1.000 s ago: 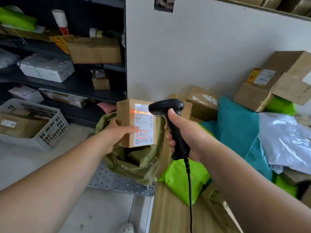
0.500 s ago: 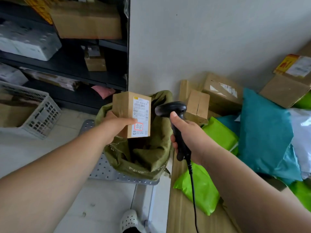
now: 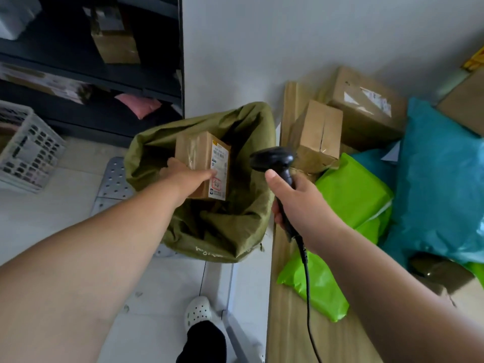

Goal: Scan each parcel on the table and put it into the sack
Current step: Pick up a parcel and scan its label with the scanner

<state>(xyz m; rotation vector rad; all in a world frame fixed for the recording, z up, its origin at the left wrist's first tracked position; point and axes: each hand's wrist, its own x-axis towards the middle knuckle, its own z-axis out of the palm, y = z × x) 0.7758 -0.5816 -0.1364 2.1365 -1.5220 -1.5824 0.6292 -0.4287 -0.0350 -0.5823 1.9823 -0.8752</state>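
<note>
"Parcel (image 3: 201, 163) first: where is it?" asks one.

"Over the open mouth of the olive sack (image 3: 235, 231), which stands on the floor against the table's (image 3: 285, 323) left edge. It is a small cardboard box with its white label turned up and to the right. Whether it has sunk below the rim cannot be told."

"Who has it?"

"The person's left hand (image 3: 183, 176) grips it from the near side, thumb lying across the label beside a red stamp, the other fingers curled round the far face."

"And the right hand (image 3: 298, 203)?"

"Wrapped round the handle of a black scanner (image 3: 272, 159), thumb up along its neck. The scanner's head points away towards the boxes, just right of the sack, and its cable (image 3: 307, 284) hangs down over the table."

"What waits on the table?"

"A small taped box (image 3: 319, 132) with a larger box (image 3: 366, 106) behind it, bright green mailers (image 3: 351, 195) beside the right wrist, and a teal mailer (image 3: 440, 179) further right."

"Anything round the sack?"

"A dark shelf unit (image 3: 78, 82) with parcels at upper left, a white crate (image 3: 28, 150) on the floor, a perforated metal plate (image 3: 115, 179) under the sack, and a white shoe (image 3: 197, 310) below."
</note>
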